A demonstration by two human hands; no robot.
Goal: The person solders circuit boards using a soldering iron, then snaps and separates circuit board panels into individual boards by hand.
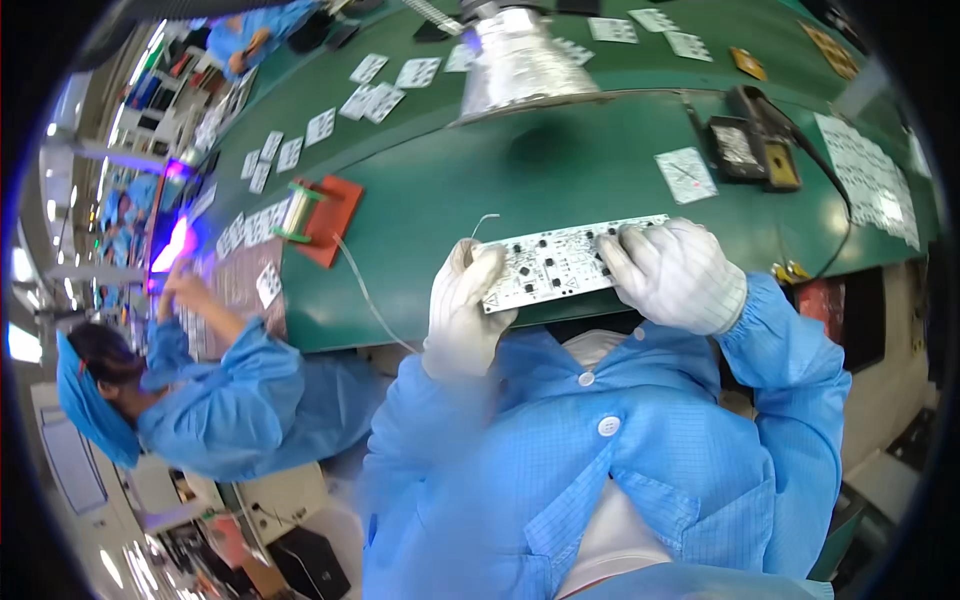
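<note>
A long white circuit board (560, 268) with small black parts is held up above the bench's near edge. My left hand (465, 300), in a white glove, is closed on the board's left end. A thin solder wire (365, 290) runs toward this hand from a spool, and a bent wire end (485, 218) sticks up just above the fingers. How the hand grips the wire is hidden. On the board's right end my gloved right hand (680, 272) is closed, its fingers lying over the top face.
The solder spool (297, 212) sits on a red stand (335, 220) at left. A soldering iron stand (750, 150) is at right, near white board panels (870, 180). A metallic fume hood (525, 65) hangs over the green bench (420, 190). A co-worker (220, 390) sits at left.
</note>
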